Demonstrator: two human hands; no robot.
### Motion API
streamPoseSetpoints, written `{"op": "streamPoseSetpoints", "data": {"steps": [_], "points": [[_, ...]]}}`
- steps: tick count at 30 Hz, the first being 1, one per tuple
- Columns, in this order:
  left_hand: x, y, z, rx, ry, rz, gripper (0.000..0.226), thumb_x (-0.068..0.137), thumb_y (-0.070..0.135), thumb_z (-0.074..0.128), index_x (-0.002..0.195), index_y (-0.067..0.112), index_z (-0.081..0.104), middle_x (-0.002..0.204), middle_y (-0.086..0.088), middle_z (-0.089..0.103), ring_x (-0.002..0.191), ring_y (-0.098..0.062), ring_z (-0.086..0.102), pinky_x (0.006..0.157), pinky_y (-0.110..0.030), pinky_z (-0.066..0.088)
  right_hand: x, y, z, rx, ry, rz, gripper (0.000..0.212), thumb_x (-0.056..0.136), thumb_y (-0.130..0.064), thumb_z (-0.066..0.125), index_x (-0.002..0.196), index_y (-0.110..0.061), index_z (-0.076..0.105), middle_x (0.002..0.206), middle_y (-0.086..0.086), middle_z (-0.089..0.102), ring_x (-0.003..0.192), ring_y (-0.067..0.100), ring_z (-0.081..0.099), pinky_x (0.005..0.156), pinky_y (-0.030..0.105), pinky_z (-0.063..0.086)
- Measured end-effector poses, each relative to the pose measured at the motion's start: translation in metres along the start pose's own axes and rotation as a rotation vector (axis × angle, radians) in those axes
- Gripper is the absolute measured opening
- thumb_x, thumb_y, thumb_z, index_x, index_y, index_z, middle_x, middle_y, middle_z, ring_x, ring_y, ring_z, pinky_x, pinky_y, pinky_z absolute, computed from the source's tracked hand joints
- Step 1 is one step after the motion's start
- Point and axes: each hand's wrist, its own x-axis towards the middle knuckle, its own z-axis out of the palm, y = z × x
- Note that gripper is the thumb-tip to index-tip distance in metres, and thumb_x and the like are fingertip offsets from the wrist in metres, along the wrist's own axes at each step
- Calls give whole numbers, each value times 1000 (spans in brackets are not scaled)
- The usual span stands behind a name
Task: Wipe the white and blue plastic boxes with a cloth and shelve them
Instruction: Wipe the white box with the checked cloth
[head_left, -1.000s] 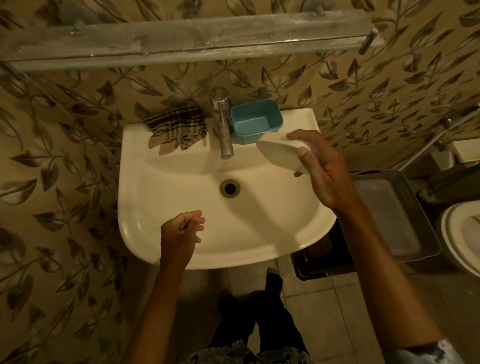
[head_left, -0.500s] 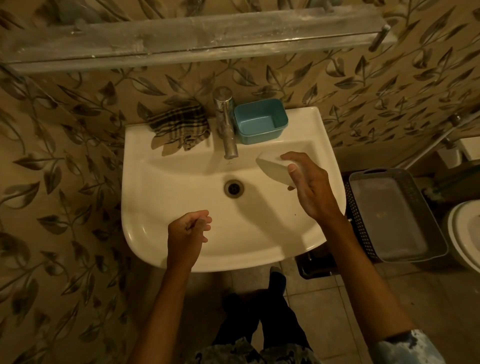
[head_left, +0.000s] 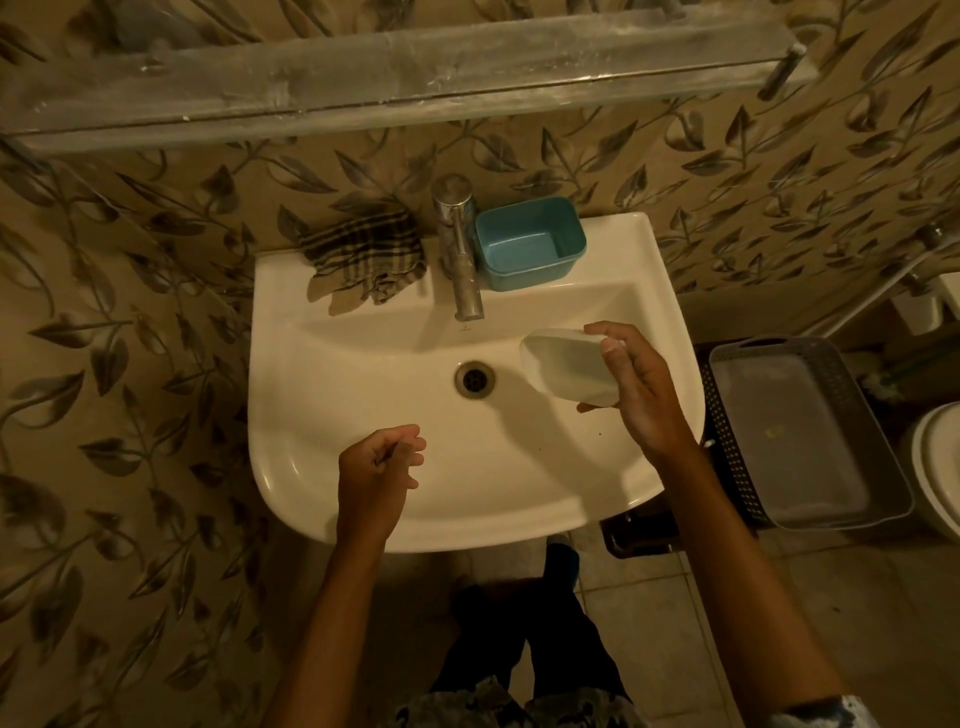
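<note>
My right hand (head_left: 641, 387) grips a white plastic box (head_left: 563, 366), tilted on its side over the right part of the white sink basin (head_left: 363, 395). A blue plastic box (head_left: 527, 244) stands upright and empty on the sink's back rim, just right of the chrome tap (head_left: 460, 249). A checked cloth (head_left: 366, 252) lies crumpled on the rim left of the tap. My left hand (head_left: 379, 470) hovers over the basin's front left with its fingers curled and nothing in it. A dusty glass shelf (head_left: 395, 78) runs along the wall above the sink.
The drain (head_left: 474, 379) sits in the basin's middle. A grey perforated basket (head_left: 800, 431) with a clear tray inside stands right of the sink. A toilet rim (head_left: 935, 467) shows at the far right edge. Leaf-patterned tiles cover the wall.
My right hand has brought the white box down from beside the blue box toward the right of the basin. The left hand has barely moved.
</note>
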Motion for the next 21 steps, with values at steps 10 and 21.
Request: {"op": "streamPoseSetpoints", "data": {"steps": [10,21], "points": [[58,24,1,237,85,147,30,89,10,58,119,12,61,115,-4,63,102,-15,57,86,-30,48,-15,8,8,466,159,298,32,100,-33,44,127,-22,57,133,2,47,116,27,51,62,45,59],[193,67,29,752,110,552,69,83,9,59,144,6,29,149,-20,31,140,-35,25,116,-45,22,-22,3,17,1094,30,481,27,92,-32,46,106,-16,61,120,11,62,106,34,64,70,46,58]]}}
